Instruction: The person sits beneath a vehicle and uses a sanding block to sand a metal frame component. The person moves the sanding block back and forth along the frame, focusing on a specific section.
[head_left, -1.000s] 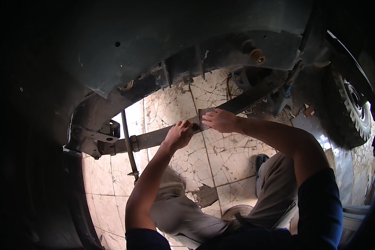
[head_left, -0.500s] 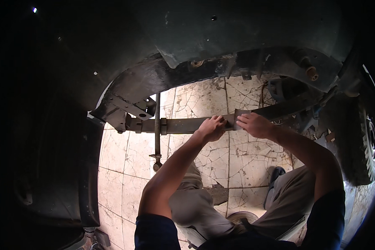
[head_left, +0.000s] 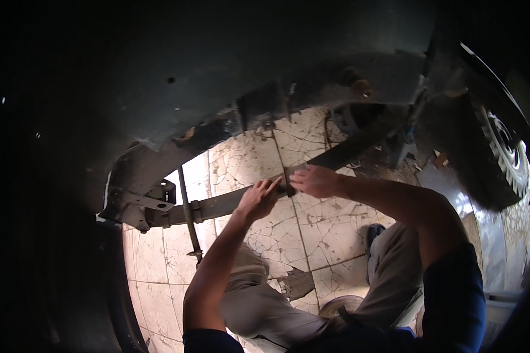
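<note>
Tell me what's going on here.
A person has the left hand on a leaf spring alongside a vehicle's frame. The right hand is over the spring too, at a thin dark piece across it; whether it is gripped is unclear. A metal rod crosses near the left end.

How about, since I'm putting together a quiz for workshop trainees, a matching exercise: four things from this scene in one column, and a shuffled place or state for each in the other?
Column one
1. Left hand
2. Thin rod
3. Floor tiles
4. Round ribbed part

Column two
A. Pale and cracked
B. Near the right edge of the picture
C. At the middle stretch of the long dark bar
D. Crossing the bar near its left end

Right pairs: 1-C, 2-D, 3-A, 4-B
</note>
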`<action>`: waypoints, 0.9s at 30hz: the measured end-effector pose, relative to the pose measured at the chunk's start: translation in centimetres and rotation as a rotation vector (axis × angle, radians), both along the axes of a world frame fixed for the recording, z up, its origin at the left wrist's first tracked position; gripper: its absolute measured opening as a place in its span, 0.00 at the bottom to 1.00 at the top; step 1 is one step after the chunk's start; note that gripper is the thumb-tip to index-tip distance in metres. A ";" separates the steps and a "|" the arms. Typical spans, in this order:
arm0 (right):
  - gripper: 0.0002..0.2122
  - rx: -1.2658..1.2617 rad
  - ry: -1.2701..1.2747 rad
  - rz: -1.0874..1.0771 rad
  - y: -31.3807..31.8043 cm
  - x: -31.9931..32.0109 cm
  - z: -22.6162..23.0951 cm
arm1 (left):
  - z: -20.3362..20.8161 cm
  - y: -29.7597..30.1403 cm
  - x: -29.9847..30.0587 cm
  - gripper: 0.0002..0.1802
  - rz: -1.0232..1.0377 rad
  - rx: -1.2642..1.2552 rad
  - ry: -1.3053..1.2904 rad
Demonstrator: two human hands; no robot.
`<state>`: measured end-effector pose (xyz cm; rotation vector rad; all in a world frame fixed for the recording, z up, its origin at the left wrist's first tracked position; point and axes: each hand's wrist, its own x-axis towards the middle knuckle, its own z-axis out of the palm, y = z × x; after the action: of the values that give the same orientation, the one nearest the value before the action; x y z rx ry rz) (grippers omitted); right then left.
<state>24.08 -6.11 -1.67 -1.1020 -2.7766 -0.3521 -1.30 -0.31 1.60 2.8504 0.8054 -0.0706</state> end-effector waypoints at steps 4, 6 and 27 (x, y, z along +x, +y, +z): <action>0.13 0.090 -0.045 -0.176 0.2 0.9 -0.4 | -0.6 0.1 0.2 0.31 -0.022 0.007 -0.022; 0.13 0.071 -0.014 -0.132 0.3 0.5 -0.5 | -0.7 0.2 0.0 0.32 -0.020 0.013 -0.033; 0.15 0.135 0.014 -0.103 0.2 0.4 -1.1 | 0.2 0.1 0.5 0.30 0.027 -0.008 0.062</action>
<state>24.46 -5.87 -2.74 -1.2113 -2.6459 -0.5326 -0.77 -0.24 1.84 2.8416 0.8542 -0.1596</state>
